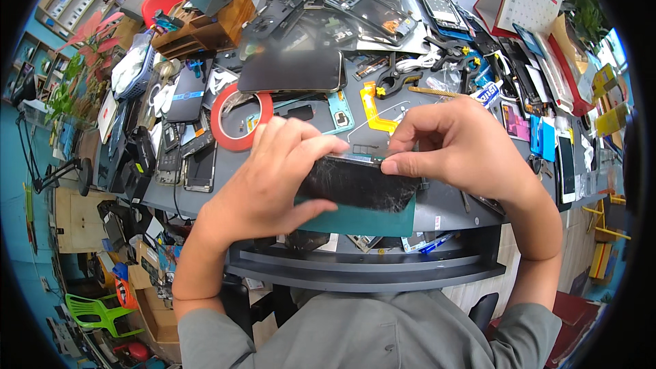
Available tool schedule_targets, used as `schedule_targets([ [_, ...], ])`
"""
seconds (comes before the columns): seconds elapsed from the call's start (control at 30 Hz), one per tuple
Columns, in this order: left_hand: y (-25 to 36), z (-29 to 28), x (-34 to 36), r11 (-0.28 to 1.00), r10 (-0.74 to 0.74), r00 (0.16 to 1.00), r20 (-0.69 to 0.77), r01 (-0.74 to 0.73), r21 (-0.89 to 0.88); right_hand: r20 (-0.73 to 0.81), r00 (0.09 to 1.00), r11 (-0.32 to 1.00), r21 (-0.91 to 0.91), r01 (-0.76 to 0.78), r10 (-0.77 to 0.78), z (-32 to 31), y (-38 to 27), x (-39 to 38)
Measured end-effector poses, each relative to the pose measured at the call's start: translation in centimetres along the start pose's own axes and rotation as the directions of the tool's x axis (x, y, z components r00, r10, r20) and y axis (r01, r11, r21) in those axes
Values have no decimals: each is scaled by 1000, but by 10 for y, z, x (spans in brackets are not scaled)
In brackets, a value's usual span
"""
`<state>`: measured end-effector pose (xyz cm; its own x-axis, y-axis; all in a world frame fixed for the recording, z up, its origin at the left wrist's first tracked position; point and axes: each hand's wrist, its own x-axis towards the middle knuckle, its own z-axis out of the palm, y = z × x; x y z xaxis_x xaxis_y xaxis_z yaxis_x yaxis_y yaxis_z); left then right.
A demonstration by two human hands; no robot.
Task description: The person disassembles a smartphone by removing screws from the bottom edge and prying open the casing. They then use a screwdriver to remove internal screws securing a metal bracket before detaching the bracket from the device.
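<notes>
A black phone (pixel 362 184) with a scratched, cracked-looking surface is held tilted over a green mat (pixel 383 224) at the front of the desk. My left hand (pixel 263 174) grips its left side, thumb below and fingers along the upper edge. At the upper right edge, the thumb and bent fingers of my right hand (pixel 451 150) pinch together on the phone. Whether anything small sits between those fingertips is hidden. Just beyond the phone lies a small dark SIM tray-shaped frame (pixel 365 149). A yellow flex cable (pixel 374 111) rests farther back.
A roll of red tape (pixel 224 140) lies left of my hands. Behind it sits a dark flat device (pixel 290 72). Black spring clamps (pixel 395 82), phone frames and tools crowd the back and right. Below the desk edge, an open drawer (pixel 369 275) holds parts.
</notes>
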<state>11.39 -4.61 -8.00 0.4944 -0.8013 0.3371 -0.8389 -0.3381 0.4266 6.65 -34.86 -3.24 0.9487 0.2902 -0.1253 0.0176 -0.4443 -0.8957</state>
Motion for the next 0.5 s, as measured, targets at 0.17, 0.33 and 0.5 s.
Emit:
schedule_targets([
  [0.17, -5, 6, 2, 997, 6, 995, -98, 1, 76, -98, 989, 986, -141, 94, -108, 10, -15, -8],
  [0.33, 13, 13, -7, 998, -62, 973, -223, 61, -12, 18, 999, 997, -56, 44, -43, 10, -19, -3],
  [0.5, 28, 14, 4, 999, 8, 962, -273, 3, 40, 57, 994, 983, -156, 101, -93, 8, -28, -4],
])
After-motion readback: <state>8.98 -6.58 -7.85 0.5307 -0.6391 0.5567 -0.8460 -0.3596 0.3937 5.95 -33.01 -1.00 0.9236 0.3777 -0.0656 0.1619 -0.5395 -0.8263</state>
